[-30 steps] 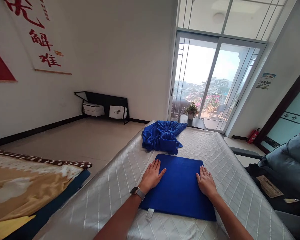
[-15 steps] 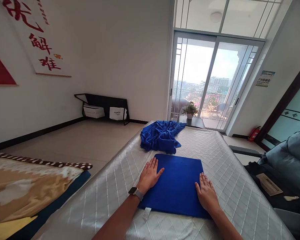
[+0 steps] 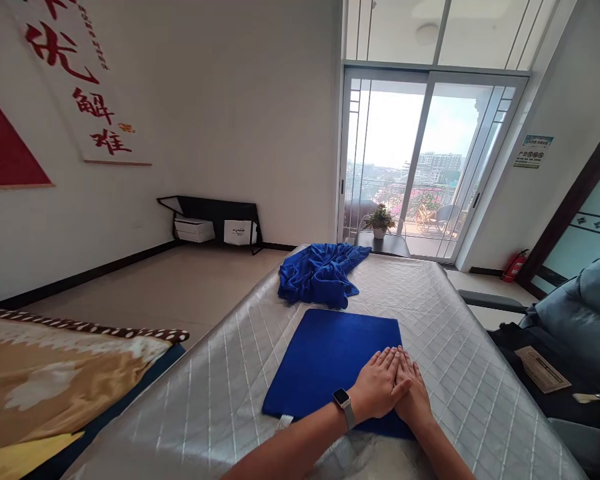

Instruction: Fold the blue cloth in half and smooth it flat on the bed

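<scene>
A blue cloth (image 3: 320, 360), folded into a flat rectangle, lies on the silver quilted table cover (image 3: 220, 393). On its right side rests my left hand (image 3: 380, 387), fingers stretched out, a watch on the wrist. My right hand (image 3: 415, 397) lies flat along the cloth's right edge, partly hidden by the left hand, which touches and overlaps it. Neither hand grips anything. A small white tag (image 3: 285, 421) pokes out from the cloth's near left corner. Beyond it, a second blue cloth (image 3: 323, 273) is heaped in crumples toward the far end.
A tan patterned blanket (image 3: 70, 380) covers a surface at left. Grey seating (image 3: 580, 313) stands at right, with a brown card (image 3: 543, 369) on dark fabric. Past the far end are a potted plant (image 3: 380, 220) and a sliding glass door (image 3: 385, 147).
My left hand has moved right across the folded cloth, from its left edge to lie against my right hand. The right hand stays at the right edge. The view has shifted slightly.
</scene>
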A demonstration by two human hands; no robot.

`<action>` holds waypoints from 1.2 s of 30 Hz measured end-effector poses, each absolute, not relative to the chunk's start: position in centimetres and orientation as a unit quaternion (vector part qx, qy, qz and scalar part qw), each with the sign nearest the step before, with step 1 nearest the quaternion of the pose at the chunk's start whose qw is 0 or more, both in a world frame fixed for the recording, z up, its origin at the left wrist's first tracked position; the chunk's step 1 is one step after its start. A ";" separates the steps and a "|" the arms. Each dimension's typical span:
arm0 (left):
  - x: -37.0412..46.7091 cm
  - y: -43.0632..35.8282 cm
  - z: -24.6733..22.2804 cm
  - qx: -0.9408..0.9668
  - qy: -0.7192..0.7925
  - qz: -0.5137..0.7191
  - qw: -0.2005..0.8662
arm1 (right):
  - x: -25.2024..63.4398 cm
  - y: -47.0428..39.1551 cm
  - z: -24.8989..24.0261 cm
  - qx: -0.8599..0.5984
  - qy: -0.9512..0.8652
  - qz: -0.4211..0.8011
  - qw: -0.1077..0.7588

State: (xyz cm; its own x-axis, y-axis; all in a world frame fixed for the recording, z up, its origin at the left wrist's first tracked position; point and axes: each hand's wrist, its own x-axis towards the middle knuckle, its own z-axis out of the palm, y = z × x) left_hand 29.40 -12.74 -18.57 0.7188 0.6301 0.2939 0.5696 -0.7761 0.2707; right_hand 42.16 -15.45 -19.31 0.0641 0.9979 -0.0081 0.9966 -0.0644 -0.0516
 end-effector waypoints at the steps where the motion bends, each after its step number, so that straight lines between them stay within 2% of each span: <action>1: 29.6 -12.7 -18.6 0.921 0.332 0.188 0.082 | 42.2 -15.5 -19.3 -0.731 -0.682 0.020 0.018; 6: 26.3 -11.5 -18.9 0.911 0.372 0.165 0.060 | 41.9 -15.2 -19.2 -0.729 -0.684 0.019 0.032; 13: 16.5 -10.3 -18.9 0.861 0.495 0.109 0.041 | 41.8 -14.7 -19.5 -0.745 -0.665 0.016 0.048; 18: 11.0 -10.5 -20.2 0.819 0.561 0.122 0.007 | 41.8 -14.5 -19.8 -0.744 -0.666 0.010 0.048; 28: 9.9 -10.7 -19.8 0.800 0.586 0.124 0.022 | 41.2 -14.7 -19.9 -0.740 -0.670 0.000 0.054; 36: 9.2 -10.9 -19.8 0.802 0.584 0.120 0.033 | 41.0 -16.7 -18.3 -0.749 -0.662 0.008 -0.011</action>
State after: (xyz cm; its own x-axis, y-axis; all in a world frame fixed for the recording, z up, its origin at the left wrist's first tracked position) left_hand 9.23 -10.90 -19.78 0.2882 0.9452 0.1534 0.9293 -0.3148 0.1934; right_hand 41.01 -16.73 -18.27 0.1223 0.9921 -0.0270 0.9925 -0.1222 0.0063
